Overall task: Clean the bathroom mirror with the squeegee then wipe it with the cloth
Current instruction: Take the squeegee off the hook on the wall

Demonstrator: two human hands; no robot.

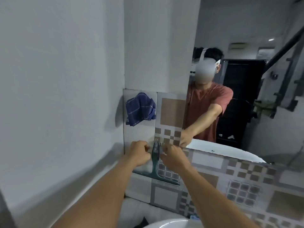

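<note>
Flanking the hanging squeegee [156, 163], both hands [172, 154] reach.

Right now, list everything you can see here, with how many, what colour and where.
squeegee: one, dark green, hanging handle-up on the tiled wall between the hands, blade at the bottom.
cloth: one, blue with pale check lines, hanging on the tiles above left of the squeegee.
mirror: one, on the wall at right, reflecting the person in a red shirt.
tiled wall: one, grey with brown squares, below and left of the mirror.
sink: one, white, at the bottom edge.
left hand: one, fingers curled by the squeegee handle.
right hand: one, fingers curled at the handle's other side.
</note>
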